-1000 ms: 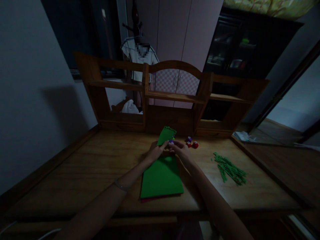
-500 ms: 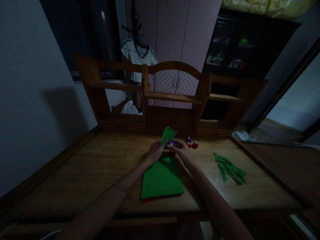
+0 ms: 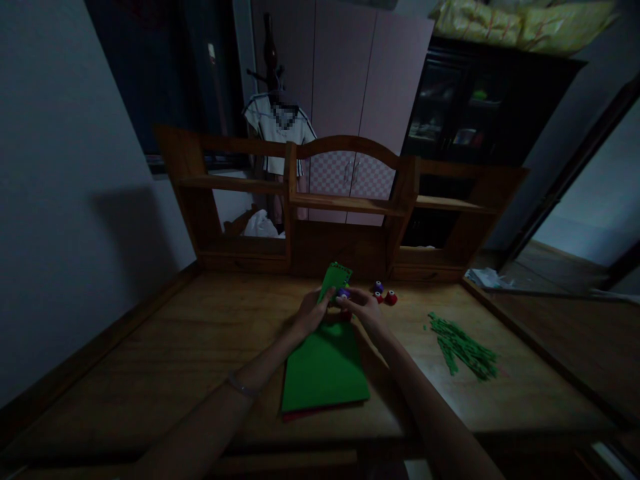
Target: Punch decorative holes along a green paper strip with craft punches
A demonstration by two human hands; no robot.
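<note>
My left hand (image 3: 313, 312) is closed on a narrow green paper strip (image 3: 334, 276), whose far end has a row of small cut-outs along its edges. My right hand (image 3: 363, 308) pinches a small purple paper punch (image 3: 343, 293) at the strip's right edge. The left thumb lies close to the punch; whether it presses on it I cannot tell. Beneath both hands lies a stack of green sheets (image 3: 325, 373), with a red edge showing below. A small dark red piece (image 3: 345, 315) sits under the right fingers, partly hidden.
Right of my hands stand a purple punch (image 3: 379, 287) and two red punches (image 3: 391, 297). A pile of thin green paper strips (image 3: 465, 347) lies farther right on the wooden desk (image 3: 200, 347). A wooden shelf unit (image 3: 345, 203) borders the desk's back.
The view has tilted up slightly, so everything sits a little lower. Both hands keep their hold on the strip and the purple paper punch, with only slight finger movement.
</note>
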